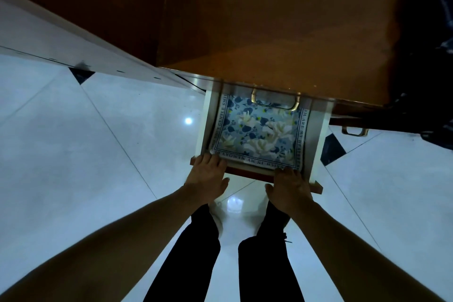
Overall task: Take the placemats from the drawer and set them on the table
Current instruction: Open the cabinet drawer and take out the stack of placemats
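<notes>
Black trouser legs (196, 252) stand on a glossy white tiled floor (85, 154), and two bare forearms reach forward over them. The left hand (208, 175) and the right hand (290, 189) lie palm down on the reddish wooden front board (247, 171) of a pulled-out drawer (316, 130), one at each near corner. On both hands the fingers are stretched forward over the board with the tips touching the near edge of the placemat (259, 130). Both thumbs are splayed free on the near side, so nothing is grasped. The placemat lies flat inside the drawer between its white side walls. It is pale blue with cream flowers, dark blue leaves and a border of printed lettering. Its far end runs under a brass handle (275, 102) that sticks out from the cabinet front above. Farther on, the brown wooden cabinet top (269, 19) fills the upper view. A second brass handle (353, 131) shows to the right, near a black diamond floor inset (332, 149).
</notes>
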A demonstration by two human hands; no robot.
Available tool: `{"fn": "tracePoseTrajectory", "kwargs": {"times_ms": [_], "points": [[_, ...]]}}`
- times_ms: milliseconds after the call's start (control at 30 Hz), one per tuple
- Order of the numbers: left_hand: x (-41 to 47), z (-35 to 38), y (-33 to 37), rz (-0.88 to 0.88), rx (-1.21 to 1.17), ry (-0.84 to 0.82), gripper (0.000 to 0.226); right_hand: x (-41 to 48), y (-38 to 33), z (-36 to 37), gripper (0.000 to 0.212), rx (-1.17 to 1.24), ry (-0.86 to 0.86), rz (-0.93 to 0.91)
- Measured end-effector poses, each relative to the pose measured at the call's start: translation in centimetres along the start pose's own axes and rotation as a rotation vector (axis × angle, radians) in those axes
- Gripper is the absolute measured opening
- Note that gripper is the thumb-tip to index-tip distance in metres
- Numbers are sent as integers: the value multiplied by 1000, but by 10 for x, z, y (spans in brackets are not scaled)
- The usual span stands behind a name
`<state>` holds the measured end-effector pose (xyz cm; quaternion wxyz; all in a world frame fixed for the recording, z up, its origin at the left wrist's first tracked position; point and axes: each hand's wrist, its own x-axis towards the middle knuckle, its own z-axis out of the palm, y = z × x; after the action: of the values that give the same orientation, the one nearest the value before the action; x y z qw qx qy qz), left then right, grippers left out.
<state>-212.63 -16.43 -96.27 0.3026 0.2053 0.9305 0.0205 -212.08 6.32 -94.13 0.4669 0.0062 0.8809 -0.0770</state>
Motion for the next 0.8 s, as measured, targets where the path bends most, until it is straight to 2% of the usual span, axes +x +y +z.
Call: {"fn": "tracePoseTrajectory", "kwargs": {"times_ms": [67, 133, 233, 300, 367, 400, 567, 800], "points": [[13, -5, -1, -47, -90, -2, 49, 4, 0, -3, 45, 43, 3, 7], [28, -15, -1, -176, -270, -43, 52, 10, 3, -8, 44, 141, 20, 44], [54, -27, 0, -405, -511, -142, 56, 24, 6, -16, 42, 423, -13, 166], [67, -32, 4, -540, -604, -211, 69, 36, 9, -19, 52, 538, -58, 260], [77, -29, 8, -647, -637, -276, 83, 46, 9, -18, 71, 582, -81, 353], [81, -26, 11, -682, -639, -301, 89, 49, 9, -17, 73, 619, -75, 384], [95, -17, 19, -790, -586, -377, 90, 62, 17, -16, 70, 791, -24, 475], [103, -9, 14, -883, -694, -272, 92, 67, 29, -12, 74, 983, -19, 453]]}}
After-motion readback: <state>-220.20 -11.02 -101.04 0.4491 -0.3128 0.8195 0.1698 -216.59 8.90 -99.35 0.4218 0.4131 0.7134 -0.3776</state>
